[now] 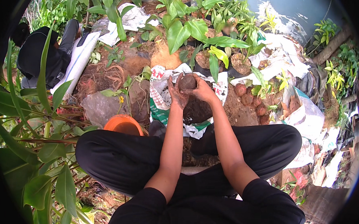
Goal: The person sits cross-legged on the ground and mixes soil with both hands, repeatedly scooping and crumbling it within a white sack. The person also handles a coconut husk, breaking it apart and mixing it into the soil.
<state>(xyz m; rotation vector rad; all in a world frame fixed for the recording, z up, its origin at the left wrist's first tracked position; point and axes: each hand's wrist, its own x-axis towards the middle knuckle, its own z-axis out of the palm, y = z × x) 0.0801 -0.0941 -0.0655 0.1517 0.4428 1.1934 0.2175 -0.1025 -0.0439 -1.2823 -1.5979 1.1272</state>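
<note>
Between my two hands is a round, dark brown ball of soil point(187, 82), held above an open sack. My left hand point(176, 93), smeared with dirt, cups the ball's left side with its fingers pointing away from me. Around the right side curl the fingers of my right hand point(204, 91). Below them, the white and green sack point(158, 113) lies spread open between my bent legs, with loose dark soil point(197, 110) in it. Several similar brown balls point(247, 99) sit on the ground to the right of the sack.
An orange bucket point(124, 123) stands left of the sack, by my knee. Potted leafy plants point(208, 34) crowd the far side. Another person in black point(39, 58) sits at the far left beside a long white sack point(80, 62). Large leaves point(49, 153) hang at my left.
</note>
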